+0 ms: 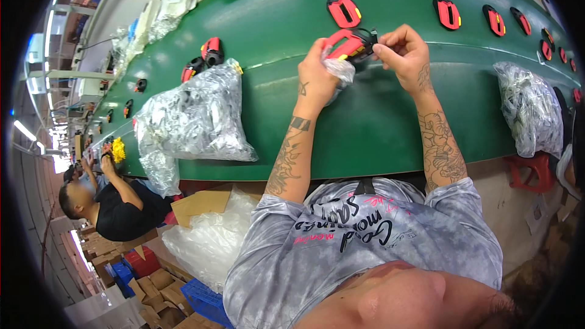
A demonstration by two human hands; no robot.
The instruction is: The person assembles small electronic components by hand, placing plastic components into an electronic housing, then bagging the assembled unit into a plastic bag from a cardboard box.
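My left hand (317,73) is closed round a red-and-black oval plastic device (348,45) with a yellow part on its side. Crumpled clear plastic film (340,70) is bunched under the same hand's fingers. At the device's black right end, my right hand (405,58) is held with thumb and forefinger pinched together. Whatever sits between those fingertips is too small to make out. Just beyond lies another red-and-black device (343,11), flat on the green table (274,103).
Left of my arms is a large clear bag (195,116) of parts, with two devices (211,52) behind it. A second filled bag (529,109) lies right, below a row of devices (494,20). A co-worker (125,207) sits left. A red stool (530,172) stands under the table's right edge.
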